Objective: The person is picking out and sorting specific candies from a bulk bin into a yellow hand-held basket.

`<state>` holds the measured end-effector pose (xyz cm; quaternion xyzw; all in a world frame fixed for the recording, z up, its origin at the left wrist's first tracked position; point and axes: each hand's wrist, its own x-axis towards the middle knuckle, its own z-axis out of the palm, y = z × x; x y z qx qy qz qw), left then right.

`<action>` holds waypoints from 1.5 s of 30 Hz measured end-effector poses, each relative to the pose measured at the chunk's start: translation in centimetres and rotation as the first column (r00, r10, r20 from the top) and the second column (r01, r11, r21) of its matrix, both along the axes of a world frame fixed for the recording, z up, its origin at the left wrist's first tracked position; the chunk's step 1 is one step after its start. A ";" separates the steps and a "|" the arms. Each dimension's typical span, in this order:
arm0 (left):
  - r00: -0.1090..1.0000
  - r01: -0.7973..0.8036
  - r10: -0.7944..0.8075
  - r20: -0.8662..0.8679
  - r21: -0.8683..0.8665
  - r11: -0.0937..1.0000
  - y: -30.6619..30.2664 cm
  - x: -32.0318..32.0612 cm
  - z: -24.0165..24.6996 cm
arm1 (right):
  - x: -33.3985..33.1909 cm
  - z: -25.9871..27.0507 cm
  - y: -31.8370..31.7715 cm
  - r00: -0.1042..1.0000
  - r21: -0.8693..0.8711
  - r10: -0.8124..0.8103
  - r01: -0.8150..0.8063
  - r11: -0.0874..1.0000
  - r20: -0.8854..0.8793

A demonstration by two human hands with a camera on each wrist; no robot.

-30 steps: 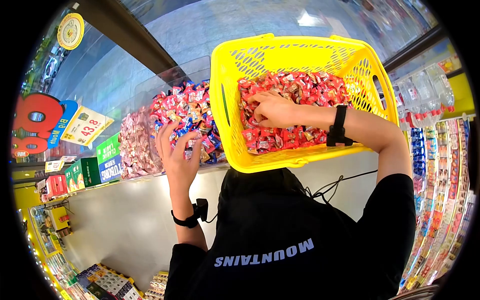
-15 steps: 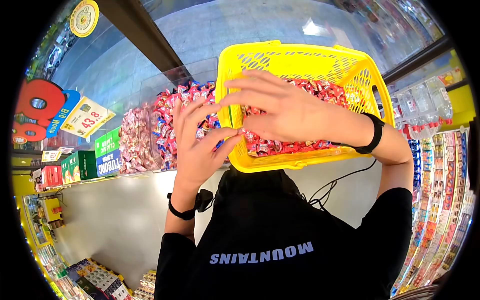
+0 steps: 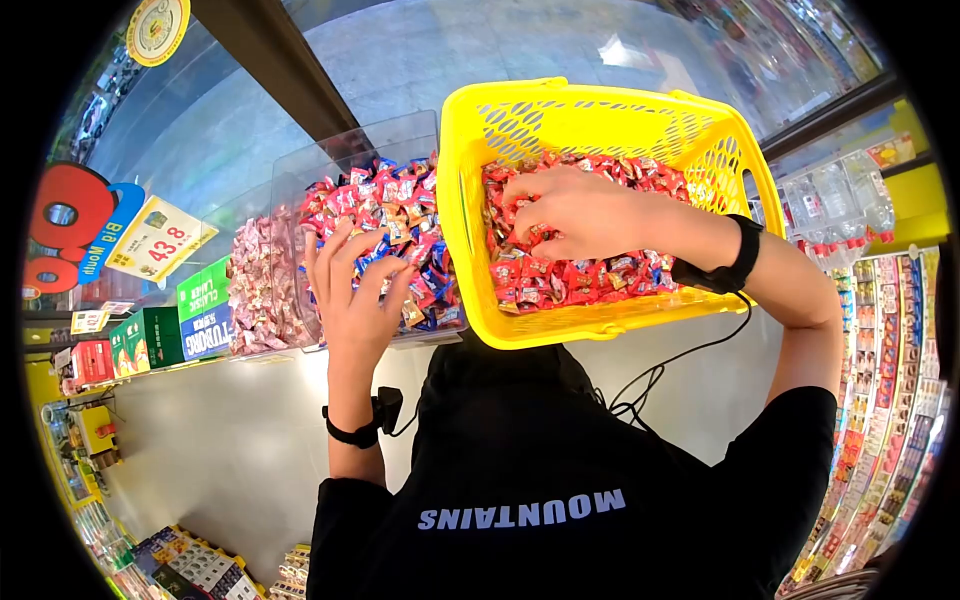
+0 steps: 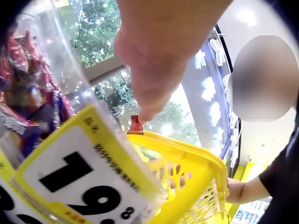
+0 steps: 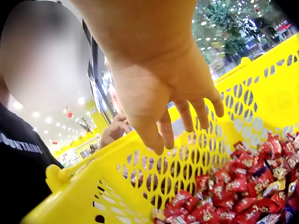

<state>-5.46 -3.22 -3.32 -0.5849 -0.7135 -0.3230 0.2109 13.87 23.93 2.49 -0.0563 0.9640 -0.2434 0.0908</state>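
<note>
My left hand point(image 3: 355, 310) is raised in front of the clear bin point(image 3: 300, 165) of mixed wrapped candies. At its thumb tip, in the left wrist view, shows a red-wrapped candy point(image 4: 136, 125), pinched just over the basket's rim. The yellow basket point(image 3: 610, 325) stands to the right and holds a bed of mostly red wrapped candies point(image 3: 630, 275). My right hand point(image 3: 580, 212) reaches in over these candies. In the right wrist view its fingers point(image 5: 184, 116) hang down, spread and slightly bent, with nothing between them, above the candies.
Left of the mixed candies lie pale pink wrapped candies point(image 3: 262, 285), then green boxes point(image 3: 150, 338) and price signs point(image 3: 160, 240). Bottles point(image 3: 845, 205) stand right of the basket, with stocked shelves point(image 3: 890, 400) beyond. A black cable point(image 3: 650, 375) hangs below the basket.
Half a second ago both hands met at the basket's left rim. Since then my left hand has drawn back leftward and my right hand has moved right, over the basket's candies.
</note>
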 end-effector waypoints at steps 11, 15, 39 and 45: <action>0.939 0.222 -0.052 0.339 -0.486 0.845 -1.3 -2.7 -4.5 | -3.1 -8.4 -0.8 0.921 0.375 -0.139 -0.008 0.927 0.364; 0.958 0.163 -0.004 0.286 -0.536 0.828 -0.7 -3.1 -5.3 | -2.2 -8.6 -1.9 0.920 0.378 -0.221 0.088 0.922 0.323; 0.823 0.351 -0.247 0.511 -0.116 0.929 0.3 -4.1 -1.6 | -3.1 8.7 -6.9 0.922 0.235 -0.099 0.197 0.952 -0.374; 0.595 0.705 -0.629 0.499 0.052 0.708 1.0 -2.3 3.6 | -0.8 5.9 -12.9 0.793 0.200 -0.087 0.255 0.946 -0.603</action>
